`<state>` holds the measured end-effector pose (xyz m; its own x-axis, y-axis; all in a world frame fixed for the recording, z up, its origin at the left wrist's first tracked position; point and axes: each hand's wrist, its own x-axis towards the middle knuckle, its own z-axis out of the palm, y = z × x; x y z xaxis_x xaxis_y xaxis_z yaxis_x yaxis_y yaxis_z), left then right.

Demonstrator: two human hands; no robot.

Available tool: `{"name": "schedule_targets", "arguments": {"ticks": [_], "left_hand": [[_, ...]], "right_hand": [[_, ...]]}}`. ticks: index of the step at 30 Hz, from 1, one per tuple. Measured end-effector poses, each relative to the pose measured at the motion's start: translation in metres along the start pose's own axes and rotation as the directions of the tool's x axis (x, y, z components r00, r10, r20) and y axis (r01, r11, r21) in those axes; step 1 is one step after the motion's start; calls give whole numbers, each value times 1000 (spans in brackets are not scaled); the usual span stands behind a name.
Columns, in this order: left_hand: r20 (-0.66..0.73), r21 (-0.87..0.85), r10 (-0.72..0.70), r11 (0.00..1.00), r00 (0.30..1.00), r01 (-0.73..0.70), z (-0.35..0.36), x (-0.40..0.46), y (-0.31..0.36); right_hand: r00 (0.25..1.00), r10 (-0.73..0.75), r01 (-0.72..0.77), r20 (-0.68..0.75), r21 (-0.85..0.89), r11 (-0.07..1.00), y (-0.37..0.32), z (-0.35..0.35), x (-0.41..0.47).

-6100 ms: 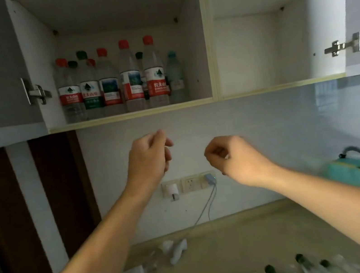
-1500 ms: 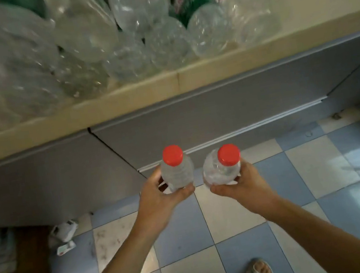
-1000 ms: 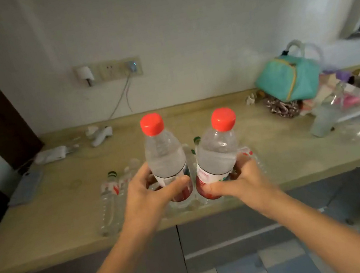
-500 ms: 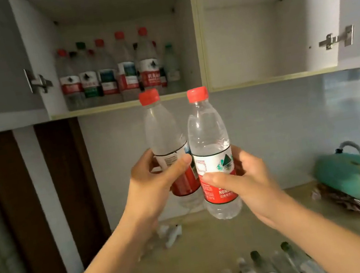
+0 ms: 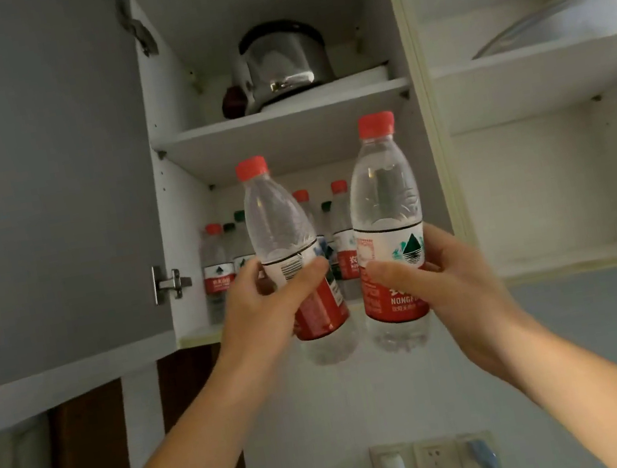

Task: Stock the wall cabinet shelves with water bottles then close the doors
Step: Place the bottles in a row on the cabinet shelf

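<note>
The left hand [image 5: 270, 305] was wrapped around the label of one water bottle [image 5: 289, 253], thumb across the front, and the bottle leaned a little to the left. The right hand [image 5: 442, 285] gripped a second bottle [image 5: 387, 228] the same way, thumb on the red part of its label, and this one stood nearly upright. Both had red caps and were held side by side, close but not clearly touching, in front of the lower shelf [image 5: 198, 339] of the left cabinet compartment, their bases hanging below its front edge.

Behind them, a row of stocked bottles [image 5: 218, 265] with red and green caps stood along the back of that lower shelf. On the upper shelf [image 5: 290, 112] above sat a metal pot [image 5: 284, 62], toward the middle. The grey cabinet door [image 5: 32, 178] stood open to the left, with a metal hinge [image 5: 168, 284] at the edge of the cabinet side. In the right compartment a white dish [image 5: 556, 18] lay on the upper shelf. Below the cabinet, the wall carried a row of sockets [image 5: 434, 458] with a white plug and a blue plug in them.
</note>
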<state>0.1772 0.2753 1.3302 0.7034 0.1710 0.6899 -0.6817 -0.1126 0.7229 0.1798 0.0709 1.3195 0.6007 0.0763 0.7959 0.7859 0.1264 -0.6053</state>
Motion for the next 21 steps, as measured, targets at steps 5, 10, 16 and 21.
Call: {"name": "schedule_targets", "arguments": {"ticks": [5, 10, 16, 21], "left_hand": [[-29, 43, 44, 998, 999, -42, 18, 64, 2], [-26, 82, 1, 997, 1000, 1, 38, 117, -18], [19, 123, -41, 992, 999, 38, 45, 140, -65], [114, 123, -1, 992, 993, -14, 50, 146, -77]], "right_hand": [[991, 51, -65, -123, -113, 991, 24, -23, 75], [977, 121, -151, -178, -166, 975, 65, -37, 116], [964, 95, -160, -247, -259, 953, 99, -46, 130], [925, -5, -200, -381, -494, 846, 110, -49, 137]]}}
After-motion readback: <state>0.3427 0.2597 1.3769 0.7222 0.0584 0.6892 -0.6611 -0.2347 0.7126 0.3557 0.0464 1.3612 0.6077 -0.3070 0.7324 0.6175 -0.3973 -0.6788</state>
